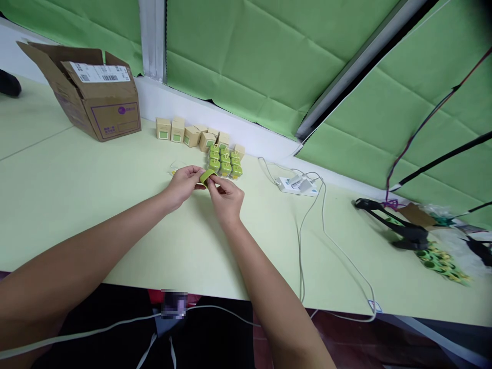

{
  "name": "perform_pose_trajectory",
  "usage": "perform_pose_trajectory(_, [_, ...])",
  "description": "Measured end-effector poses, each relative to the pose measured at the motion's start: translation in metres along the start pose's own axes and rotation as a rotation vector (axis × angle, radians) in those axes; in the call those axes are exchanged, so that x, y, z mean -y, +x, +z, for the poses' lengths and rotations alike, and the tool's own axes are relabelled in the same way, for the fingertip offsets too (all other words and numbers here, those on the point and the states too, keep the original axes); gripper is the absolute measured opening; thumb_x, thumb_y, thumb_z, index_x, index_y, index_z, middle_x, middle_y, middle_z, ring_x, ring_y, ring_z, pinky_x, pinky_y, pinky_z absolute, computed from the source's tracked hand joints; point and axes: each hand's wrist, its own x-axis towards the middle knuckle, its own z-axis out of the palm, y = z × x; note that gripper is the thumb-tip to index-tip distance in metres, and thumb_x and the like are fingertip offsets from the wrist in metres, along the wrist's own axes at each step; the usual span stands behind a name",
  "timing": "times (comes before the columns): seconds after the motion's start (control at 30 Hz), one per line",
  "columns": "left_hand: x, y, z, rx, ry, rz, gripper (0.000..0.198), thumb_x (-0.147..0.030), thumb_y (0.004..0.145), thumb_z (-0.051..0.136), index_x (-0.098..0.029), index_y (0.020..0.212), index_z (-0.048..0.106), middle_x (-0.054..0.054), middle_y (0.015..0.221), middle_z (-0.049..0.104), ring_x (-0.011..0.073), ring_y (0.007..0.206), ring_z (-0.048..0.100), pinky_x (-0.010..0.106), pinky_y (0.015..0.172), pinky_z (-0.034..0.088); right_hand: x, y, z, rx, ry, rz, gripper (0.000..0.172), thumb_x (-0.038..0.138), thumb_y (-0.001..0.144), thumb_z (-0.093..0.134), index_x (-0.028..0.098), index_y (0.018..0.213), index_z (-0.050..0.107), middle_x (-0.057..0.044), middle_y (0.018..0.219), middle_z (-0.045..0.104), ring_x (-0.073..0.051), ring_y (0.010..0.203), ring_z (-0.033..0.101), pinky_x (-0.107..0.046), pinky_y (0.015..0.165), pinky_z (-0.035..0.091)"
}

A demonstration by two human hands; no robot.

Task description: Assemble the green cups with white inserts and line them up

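My left hand [185,183] and my right hand [226,197] meet over the pale table [96,205], both pinching one small green piece [206,176] between their fingertips. Just beyond them lies a tight cluster of several green items [225,161]. Behind that runs a row of small tan boxes with green labels [192,134] along the white ledge. A small clear wrapper [176,167] lies left of my left hand.
An open cardboard box [96,95] stands at the back left. A white power strip [298,185] with cables trailing over the front edge sits to the right. Black clamps [400,228] and green patterned pieces [442,261] lie far right. Green cloth covers the wall.
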Motion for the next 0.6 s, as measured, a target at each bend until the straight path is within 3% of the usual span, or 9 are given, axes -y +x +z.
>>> perform_pose_trajectory(0.1, [-0.001, 0.000, 0.002, -0.045, -0.012, 0.039, 0.025, -0.035, 0.080, 0.082, -0.015, 0.084, 0.069, 0.004, 0.084, 0.071, 0.0157, 0.081, 0.067, 0.039, 0.092, 0.059, 0.002, 0.002, -0.002, -0.060, -0.076, -0.067, 0.020, 0.041, 0.090, 0.068, 0.023, 0.082, 0.075, -0.002, 0.082, 0.072, -0.014, 0.064, 0.055, -0.030, 0.064, 0.052])
perform_pose_trajectory(0.2, [-0.002, 0.000, 0.003, -0.056, -0.004, 0.057, 0.024, -0.034, 0.079, 0.083, -0.015, 0.082, 0.068, 0.003, 0.080, 0.070, 0.0151, 0.078, 0.066, 0.039, 0.092, 0.059, 0.001, 0.005, -0.003, -0.100, -0.043, 0.044, 0.025, 0.043, 0.081, 0.078, 0.021, 0.083, 0.065, 0.000, 0.082, 0.065, -0.011, 0.064, 0.051, -0.027, 0.062, 0.050])
perform_pose_trajectory(0.3, [-0.003, -0.001, 0.002, -0.047, 0.024, 0.062, 0.027, -0.035, 0.078, 0.084, -0.015, 0.081, 0.067, 0.003, 0.078, 0.069, 0.0153, 0.077, 0.066, 0.039, 0.092, 0.059, -0.004, 0.009, -0.003, 0.035, 0.147, 0.237, 0.039, 0.046, 0.077, 0.080, 0.021, 0.102, 0.064, -0.002, 0.098, 0.066, -0.011, 0.070, 0.058, -0.025, 0.060, 0.053])
perform_pose_trajectory(0.4, [-0.003, -0.001, 0.002, -0.052, 0.050, 0.058, 0.028, -0.037, 0.078, 0.084, -0.015, 0.081, 0.066, 0.002, 0.078, 0.068, 0.0151, 0.077, 0.066, 0.039, 0.091, 0.059, -0.007, 0.012, -0.003, 0.212, 0.329, 0.312, 0.042, 0.049, 0.078, 0.077, 0.021, 0.107, 0.066, -0.002, 0.100, 0.068, -0.012, 0.073, 0.060, -0.024, 0.055, 0.056])
perform_pose_trajectory(0.6, [-0.001, 0.000, 0.002, -0.063, 0.060, 0.038, 0.031, -0.040, 0.077, 0.085, -0.016, 0.081, 0.065, 0.001, 0.077, 0.067, 0.0146, 0.076, 0.065, 0.038, 0.090, 0.060, -0.007, 0.012, -0.002, 0.220, 0.435, 0.321, 0.039, 0.046, 0.077, 0.077, 0.021, 0.104, 0.066, -0.001, 0.095, 0.067, -0.011, 0.071, 0.059, -0.024, 0.056, 0.059])
